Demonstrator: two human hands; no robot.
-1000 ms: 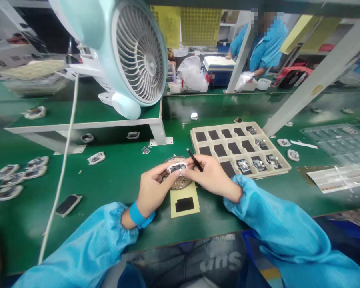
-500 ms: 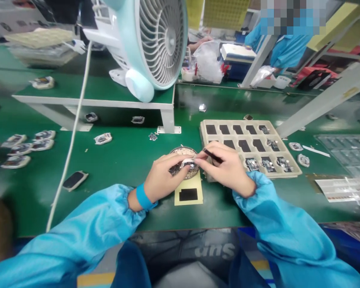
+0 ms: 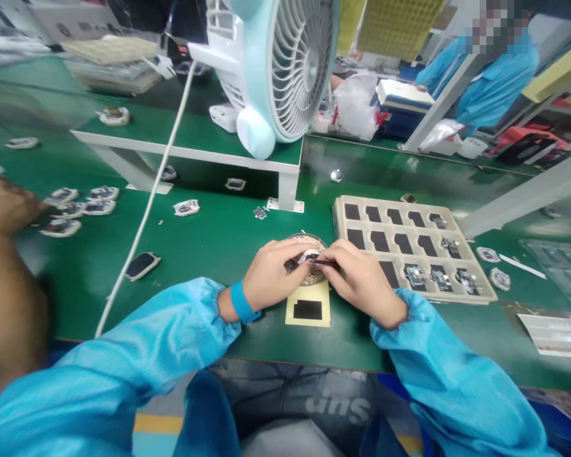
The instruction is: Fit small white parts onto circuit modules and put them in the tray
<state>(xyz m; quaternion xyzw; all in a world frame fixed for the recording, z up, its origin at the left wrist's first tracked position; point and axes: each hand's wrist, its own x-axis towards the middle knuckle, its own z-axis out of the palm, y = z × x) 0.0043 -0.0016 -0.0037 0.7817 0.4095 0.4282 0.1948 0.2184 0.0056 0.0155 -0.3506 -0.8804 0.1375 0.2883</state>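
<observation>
My left hand (image 3: 272, 276) wears a blue wristband and pinches a small white-rimmed electronic housing (image 3: 309, 254); its lower part is hidden by my fingers. My right hand (image 3: 361, 279) is closed on a dark slim tool (image 3: 327, 262), its tip lying over the housing. Beneath both hands is a round speckled disc (image 3: 321, 279), mostly covered. Just in front of it lies a yellow sheet (image 3: 292, 320) with a black cut-out rectangle (image 3: 308, 310). A beige compartment tray (image 3: 339, 235) stands right beside my right hand, holding black pieces and several small circuit boards (image 3: 440, 277).
A pale blue fan (image 3: 261, 120) stands on a raised shelf (image 3: 190, 152); its white cable (image 3: 147, 209) crosses the left side. A co-worker's hand (image 3: 7, 206) reaches near several white-rimmed housings (image 3: 102, 206). A slanted post (image 3: 518, 200) rises right of the tray.
The dark tool has swung from pointing up and away to lying nearly level over the housing. The view has shifted, and a co-worker's arm has come in from the left.
</observation>
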